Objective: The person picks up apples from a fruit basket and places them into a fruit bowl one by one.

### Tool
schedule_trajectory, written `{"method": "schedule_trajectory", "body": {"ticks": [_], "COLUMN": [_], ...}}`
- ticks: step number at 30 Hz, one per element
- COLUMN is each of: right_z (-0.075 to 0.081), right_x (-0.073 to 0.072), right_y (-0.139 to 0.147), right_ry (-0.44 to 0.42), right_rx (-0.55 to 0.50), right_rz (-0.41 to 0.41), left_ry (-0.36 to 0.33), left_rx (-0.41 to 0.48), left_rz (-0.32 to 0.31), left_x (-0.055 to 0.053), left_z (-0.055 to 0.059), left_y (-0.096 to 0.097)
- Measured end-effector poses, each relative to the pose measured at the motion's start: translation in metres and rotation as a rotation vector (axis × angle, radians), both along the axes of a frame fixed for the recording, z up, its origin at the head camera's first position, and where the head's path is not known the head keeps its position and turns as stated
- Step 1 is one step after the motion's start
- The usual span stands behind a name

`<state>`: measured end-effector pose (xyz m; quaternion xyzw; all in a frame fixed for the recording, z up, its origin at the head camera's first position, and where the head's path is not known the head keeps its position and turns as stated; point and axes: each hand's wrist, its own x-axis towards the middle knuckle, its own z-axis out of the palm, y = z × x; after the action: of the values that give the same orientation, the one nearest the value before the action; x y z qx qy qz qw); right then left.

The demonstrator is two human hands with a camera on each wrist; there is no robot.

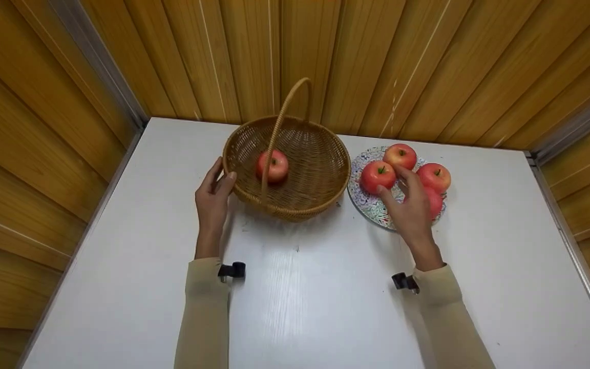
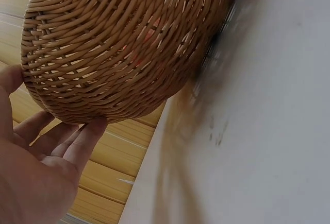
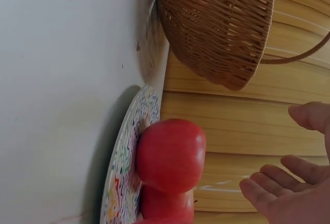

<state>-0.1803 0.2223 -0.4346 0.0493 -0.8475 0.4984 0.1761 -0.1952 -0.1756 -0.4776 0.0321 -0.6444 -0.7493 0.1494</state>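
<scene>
A brown wicker basket (image 1: 320,169) with one arched handle stands at the back of the white table; a red apple (image 1: 277,169) lies inside it. My left hand (image 1: 213,205) holds the basket's left side, thumb at the rim and fingertips against the woven outer wall (image 2: 134,85). My right hand (image 1: 412,210) hovers over the patterned plate (image 1: 372,210), thumb and fingers spread around the nearest red apple (image 1: 377,177). In the right wrist view the fingers (image 3: 263,188) stand apart from the apples, with nothing between them. Several red apples sit on the plate, one partly hidden by this hand.
The white table (image 1: 300,287) reaches back to a wood-panelled wall (image 1: 305,46), with more panels at both sides. The basket's handle (image 1: 280,118) arches above its rim. The plate stands just right of the basket, with a narrow gap between them.
</scene>
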Motion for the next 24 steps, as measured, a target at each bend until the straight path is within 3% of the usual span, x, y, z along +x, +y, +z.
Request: {"method": "schedule_trajectory", "body": {"ticks": [5,12,18,24], "right_z": [0.007,0.016,0.019,0.025], "right_x": [-0.003,-0.007,-0.012,-0.018], "right_y": [-0.014,-0.033,-0.046,-0.062], "right_ry": [0.002,0.032,0.073,0.072], "right_rx": [0.022,0.057,0.113,0.081], "right_rz": [0.041,0.098,0.175,0.287], "left_ry": [-0.007,-0.038,-0.024,-0.02], "left_rx": [0.022,-0.004,-0.004,-0.025], "left_rz": [0.011,0.022,0.028,0.028], "left_x": [0.001,0.013,0.013,0.013], "left_z": [0.006,0.029,0.029,0.029], "left_y": [0.001,0.005,0.006,0.006]}}
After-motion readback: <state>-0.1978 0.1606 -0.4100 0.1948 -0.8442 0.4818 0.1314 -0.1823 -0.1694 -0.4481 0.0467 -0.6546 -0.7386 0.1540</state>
